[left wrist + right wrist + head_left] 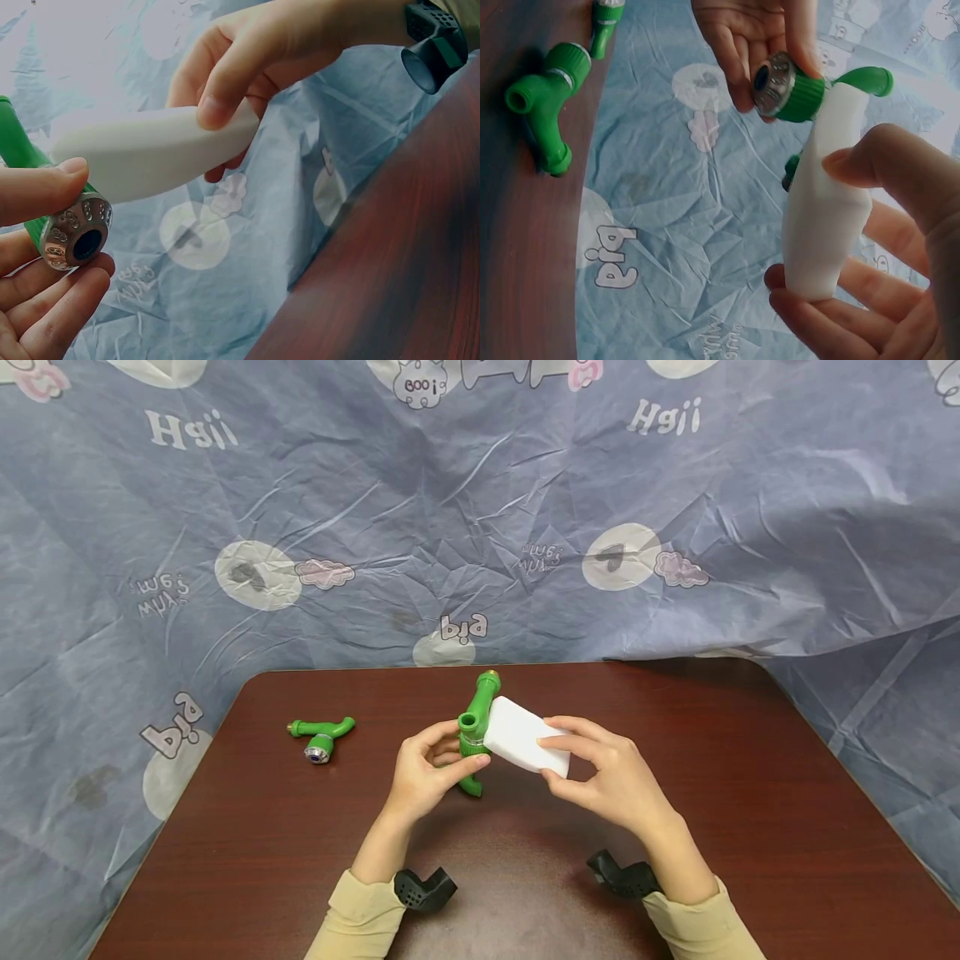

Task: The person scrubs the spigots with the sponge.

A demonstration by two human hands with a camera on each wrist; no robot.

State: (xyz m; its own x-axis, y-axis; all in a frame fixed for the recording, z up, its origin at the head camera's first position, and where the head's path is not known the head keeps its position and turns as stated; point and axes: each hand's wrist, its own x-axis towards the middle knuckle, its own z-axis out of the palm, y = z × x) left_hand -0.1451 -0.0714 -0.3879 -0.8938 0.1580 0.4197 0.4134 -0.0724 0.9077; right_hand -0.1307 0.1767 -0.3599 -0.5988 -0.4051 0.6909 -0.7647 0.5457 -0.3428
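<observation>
My left hand (426,768) holds a green toy-like tap (480,702) by its ribbed collar, thumb on one side and fingers on the other. Its silver knob (79,232) shows in the left wrist view. A white sponge (521,737), pinched between the thumb and fingers of my right hand (611,772), lies against the tap's body. Seen from the right wrist, the sponge (829,195) hides part of that tap. Below it on the table is another green tap (551,112), mostly covered by my left hand in the head view.
A further green tap (322,731) with a silver knob lies on the left of the brown table (675,860). A wrinkled blue printed cloth (420,527) hangs behind the table's far edge. Each wrist wears a black camera mount (425,890).
</observation>
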